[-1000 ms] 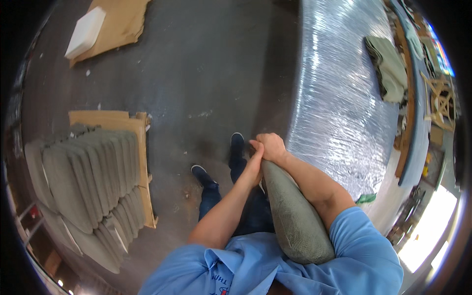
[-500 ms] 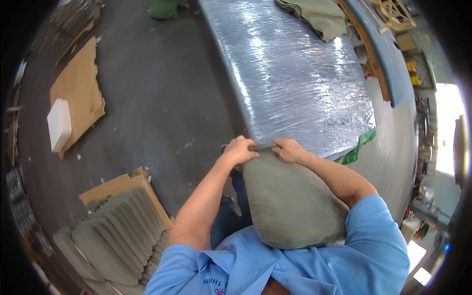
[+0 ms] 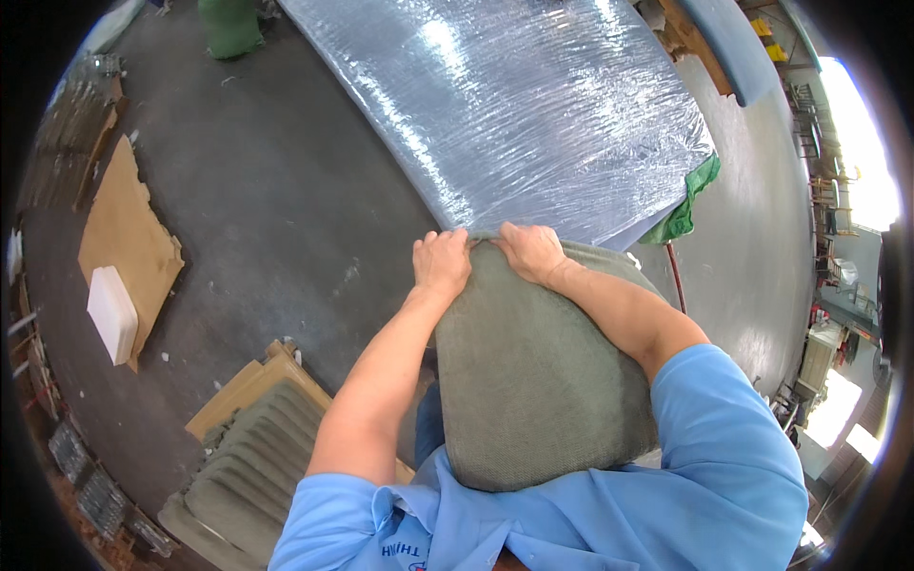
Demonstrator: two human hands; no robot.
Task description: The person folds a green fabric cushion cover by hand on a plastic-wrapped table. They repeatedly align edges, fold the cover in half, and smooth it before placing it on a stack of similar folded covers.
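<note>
A grey-green fabric-covered cushion (image 3: 543,371) stands between my arms, its lower end resting against my blue shirt. At the cushion's far edge, my left hand (image 3: 443,262) grips the left corner with its fingers curled over the fabric. My right hand (image 3: 529,251) closes on the same edge just to the right, thumb toward the left hand. Between the two hands a short fold of cover shows. The fingertips themselves are partly hidden by the cloth. Just beyond both hands lies the near end of a table wrapped in shiny clear film (image 3: 533,114).
Several similar grey-green cushions (image 3: 252,476) stand in a row by a cardboard sheet at lower left. A white foam block (image 3: 112,316) lies on brown cardboard (image 3: 129,228) on the floor. Green cloth (image 3: 681,209) hangs at the table's corner; a green bag (image 3: 228,27) sits far left.
Both hands and the cushion's far edge have moved farther out, toward the table. The view has turned, so the table sits further left. The grip on the cover edge continues.
</note>
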